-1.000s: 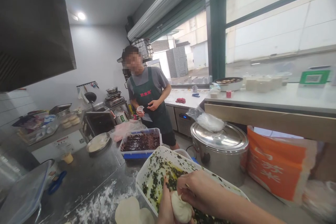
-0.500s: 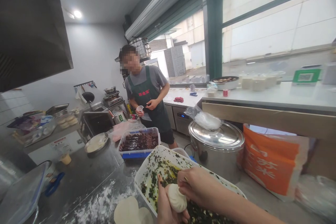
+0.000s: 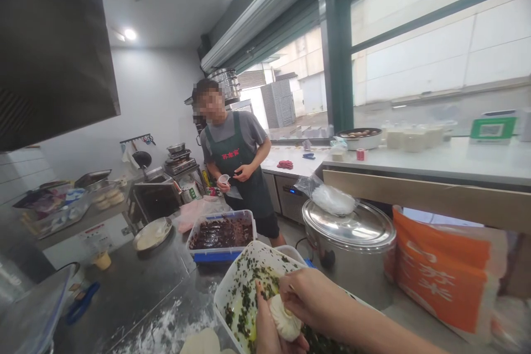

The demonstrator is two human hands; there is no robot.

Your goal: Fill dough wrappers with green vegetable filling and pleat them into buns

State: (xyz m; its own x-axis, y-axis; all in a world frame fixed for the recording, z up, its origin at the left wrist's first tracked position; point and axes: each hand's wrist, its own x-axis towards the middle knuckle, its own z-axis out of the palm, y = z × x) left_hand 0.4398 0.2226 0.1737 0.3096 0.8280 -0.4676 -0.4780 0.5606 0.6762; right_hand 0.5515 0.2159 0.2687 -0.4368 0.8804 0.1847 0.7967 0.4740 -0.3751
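My left hand (image 3: 269, 329) cups a white dough bun (image 3: 285, 321) from below, at the bottom middle of the view. My right hand (image 3: 309, 296) pinches the bun's top from the right, fingers closed on the pleats. Both hands hover over a white tub of chopped green filling (image 3: 244, 293). Flat dough rounds (image 3: 205, 343) lie on the floured steel table (image 3: 136, 293) just left of the tub.
A person in a green apron (image 3: 236, 168) stands across the table holding a small cup. A blue-rimmed tub of dark filling (image 3: 222, 232) sits behind my tub. A large steel pot (image 3: 352, 243) and an orange sack (image 3: 443, 274) stand at right. A metal dish (image 3: 152, 232) lies left.
The view has shifted slightly. My right hand keeps pinching around the bun's top, and the bun is more closed than a second ago. The person opposite has barely moved.
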